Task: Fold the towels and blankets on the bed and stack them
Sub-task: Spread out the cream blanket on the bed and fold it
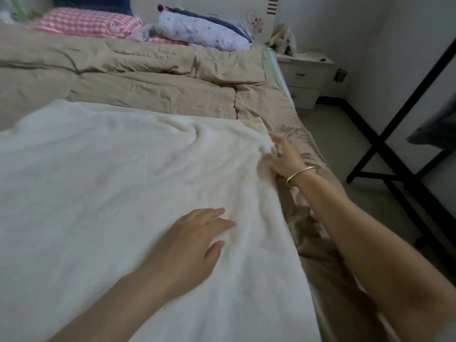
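Looked down on a white fleecy blanket spread over the near part of the bed, on top of a tan quilt covering the rest of the mattress. Had the left hand laid palm-down on the blanket near its right edge, fingers straight and slightly apart, pointing right, holding nothing. Had the right hand, with a thin bracelet at the wrist, farther up at the blanket's right edge, just below its far right corner, thumb and fingers spread with fleece bunched against them; could not tell through the blur whether pinching the cloth or merely touching it. Found the blanket rumpled in folds between the two hands, smoother toward the left. Saw the right forearm crossing the bare strip of quilt beside the blanket. Noted, at the head of the bed, well apart from both hands, a pink checked pillow and a pale flowered bundle just beside it; past the bed's far right corner, a white nightstand with a soft toy on top; on the floor to the right, a black metal frame
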A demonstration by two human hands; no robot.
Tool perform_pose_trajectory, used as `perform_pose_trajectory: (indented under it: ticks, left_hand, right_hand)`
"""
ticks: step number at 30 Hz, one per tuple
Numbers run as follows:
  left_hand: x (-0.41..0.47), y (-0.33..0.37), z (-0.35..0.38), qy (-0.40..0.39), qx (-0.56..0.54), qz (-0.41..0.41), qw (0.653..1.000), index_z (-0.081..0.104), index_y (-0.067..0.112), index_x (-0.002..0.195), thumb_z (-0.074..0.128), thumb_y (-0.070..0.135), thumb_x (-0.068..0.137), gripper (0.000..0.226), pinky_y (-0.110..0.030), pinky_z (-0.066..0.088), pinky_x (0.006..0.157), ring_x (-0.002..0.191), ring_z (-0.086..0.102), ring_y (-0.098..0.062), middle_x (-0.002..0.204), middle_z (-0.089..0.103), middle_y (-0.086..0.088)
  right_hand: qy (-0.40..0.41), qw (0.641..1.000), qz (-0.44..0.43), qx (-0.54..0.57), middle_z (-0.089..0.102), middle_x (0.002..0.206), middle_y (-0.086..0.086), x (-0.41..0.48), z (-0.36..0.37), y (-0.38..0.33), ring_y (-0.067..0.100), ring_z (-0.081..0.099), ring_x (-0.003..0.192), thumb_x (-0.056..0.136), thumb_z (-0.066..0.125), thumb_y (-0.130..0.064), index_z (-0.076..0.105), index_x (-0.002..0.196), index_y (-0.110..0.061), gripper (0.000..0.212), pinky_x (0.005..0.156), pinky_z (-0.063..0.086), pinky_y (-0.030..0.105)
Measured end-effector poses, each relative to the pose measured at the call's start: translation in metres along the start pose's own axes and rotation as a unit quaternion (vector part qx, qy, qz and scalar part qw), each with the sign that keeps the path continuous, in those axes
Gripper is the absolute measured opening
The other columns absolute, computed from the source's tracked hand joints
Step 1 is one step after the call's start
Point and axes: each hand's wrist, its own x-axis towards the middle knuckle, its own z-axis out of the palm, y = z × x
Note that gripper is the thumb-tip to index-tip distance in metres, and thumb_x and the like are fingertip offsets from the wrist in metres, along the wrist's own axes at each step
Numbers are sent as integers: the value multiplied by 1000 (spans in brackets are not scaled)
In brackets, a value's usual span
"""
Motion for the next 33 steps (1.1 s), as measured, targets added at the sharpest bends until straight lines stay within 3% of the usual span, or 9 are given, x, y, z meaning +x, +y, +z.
perform_pose_trajectory:
  ticks: [2, 4, 6, 8, 11, 19, 25, 30, 33]
  left_hand:
    - [-15, 32, 0, -2, -28, 46, 999, 57, 42, 125, 33, 44, 86, 45, -20, 35, 104, 125, 43, -1, 135, 49, 21]
    - [-29, 63, 5, -7, -64, 115, 991, 59, 41, 119, 46, 35, 90, 32, -18, 39, 96, 115, 47, 0, 123, 52, 22]
    - [-46, 94, 10, -45, -75, 163, 983, 61, 39, 114, 51, 35, 91, 26, -19, 43, 88, 103, 51, 0, 111, 55, 19]
    - [-60, 108, 18, -89, -62, 156, 982, 63, 38, 111, 52, 41, 91, 23, -23, 45, 81, 90, 53, -1, 103, 57, 15]
    - [-84, 110, 32, -120, -42, 103, 987, 57, 40, 113, 56, 52, 86, 30, -21, 40, 77, 75, 45, 1, 102, 57, 16]
    - [-124, 126, 35, -101, -124, 65, 985, 61, 32, 93, 69, 71, 62, 50, -11, 38, 66, 74, 54, 8, 88, 64, 24]
    - [-132, 126, 36, -87, -98, 60, 990, 58, 34, 93, 60, 46, 78, 20, -23, 48, 69, 73, 59, 0, 82, 65, 16]
    - [-126, 130, 17, -208, -213, 34, 954, 66, 23, 86, 67, 36, 83, 14, -16, 44, 61, 63, 55, 2, 75, 66, 8]
    - [-124, 130, 20, -228, -195, 28, 953, 69, 23, 90, 70, 42, 80, 21, -15, 45, 64, 63, 56, 5, 76, 68, 11]
  right_hand:
    - [37, 998, -12, -39, 66, 97, 1, -47, -13, -1, 21, 61, 96, 82, 63, -21, 64, 100, -22, 19, 89, 50, 39]
    - [5, 999, 16, -34, 64, 76, -5, -93, -26, -9, 16, 62, 76, 85, 64, -20, 64, 87, -22, 3, 72, 52, 30]
    - [-82, 993, 86, 14, 63, 64, -1, -136, -38, -16, 13, 58, 51, 88, 64, -19, 63, 79, -15, 9, 45, 46, 21]
    - [-134, 978, 153, 55, 60, 56, 5, -161, -42, -17, 10, 51, 34, 91, 61, -18, 61, 69, -12, 23, 32, 37, 16]
    - [-141, 973, 173, 59, 61, 55, 8, -179, -47, -11, 8, 52, 31, 92, 62, -18, 61, 63, -6, 31, 34, 40, 16]
    - [-150, 965, 212, 35, 59, 56, 7, -193, -48, -24, 19, 53, 44, 93, 54, -29, 57, 60, -9, 39, 49, 44, 25]
    - [-134, 966, 218, 37, 55, 69, 5, -194, -43, -25, 22, 50, 64, 92, 54, -41, 55, 65, -12, 40, 70, 42, 34]
    - [-104, 969, 217, 55, 53, 61, 5, -193, -45, -22, 21, 46, 52, 85, 61, -37, 63, 77, -8, 30, 51, 36, 29]
    - [-94, 977, 191, 15, 60, 62, 9, -190, -39, -12, 26, 55, 56, 79, 58, -44, 63, 63, -10, 38, 60, 49, 35]
